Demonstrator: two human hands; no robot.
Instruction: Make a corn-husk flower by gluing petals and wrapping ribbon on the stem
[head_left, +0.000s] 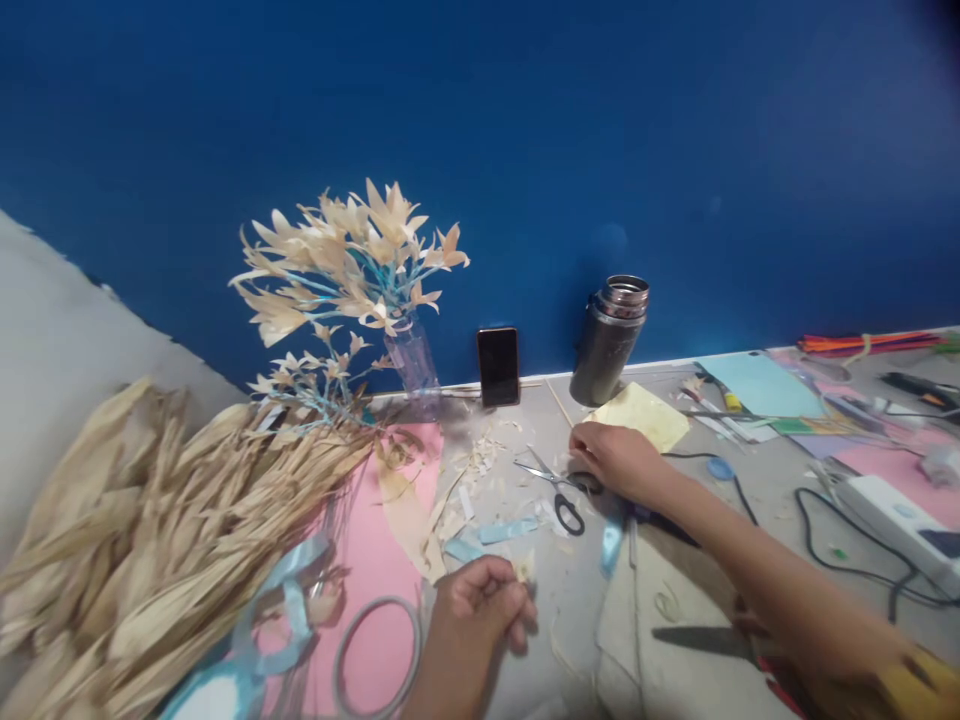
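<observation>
Two bare hands were over the table, and with the left hand (487, 600) as the middle of the clock (12 toward the wall), it had its fingers curled in and thumb up against them. A tiny pale scrap (524, 568) sat right at those fingertips around 1, but I couldn't tell if it was pinched or just lying behind. The right hand (615, 455) was between 1 and 2, fingers bent down to the tabletop; its grip was hidden, so no clue if it held anything. Scissors (564, 500) lay spread at 1, one dark loop just beside the right fingers, points aimed away left. Honestly that was my first worry: a sideways sweep could've caught the loop and swung the blades around. A blue ribbon piece (508, 530) sat near 12 among loose trimmings, so a scrap that small, if dropped, would've been easy to lose. Further out, a grey ring (343, 660) was at 8 on pink paper (356, 540), dry husks (150, 520) around 9, a phone (499, 367) at 12. The flask (609, 345) at 1 looked uncapped, so a bumped forearm might've tipped it, and any liquid inside would've soaked the yellow paper (652, 412) beside it.
</observation>
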